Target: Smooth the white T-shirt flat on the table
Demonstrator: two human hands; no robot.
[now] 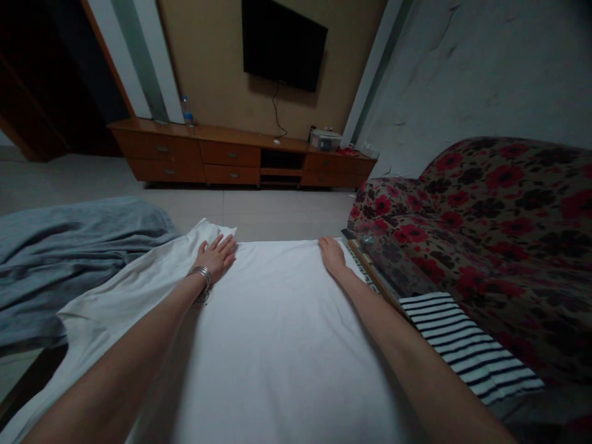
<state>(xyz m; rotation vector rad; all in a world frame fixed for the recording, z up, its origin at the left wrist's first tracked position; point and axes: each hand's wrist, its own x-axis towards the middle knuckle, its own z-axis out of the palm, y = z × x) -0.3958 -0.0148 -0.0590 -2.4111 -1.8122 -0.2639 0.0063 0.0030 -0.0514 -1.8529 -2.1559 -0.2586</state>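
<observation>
The white cloth (277, 345) is cut off by the bottom edge and partly hidden by the forearms; a striped cloth (467, 345) is seen to its right. Near its far edge, the left hand (216, 256) is laid flat, fingers spread. The right hand (331, 254) is rested at the edge, its fingertips hidden; whether fabric is pinched cannot be told. Beyond, the television (283, 46) is cropped.

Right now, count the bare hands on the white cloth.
2: the left hand near the far left of the white cloth, the right hand near its far right corner. Neither is hidden.
</observation>
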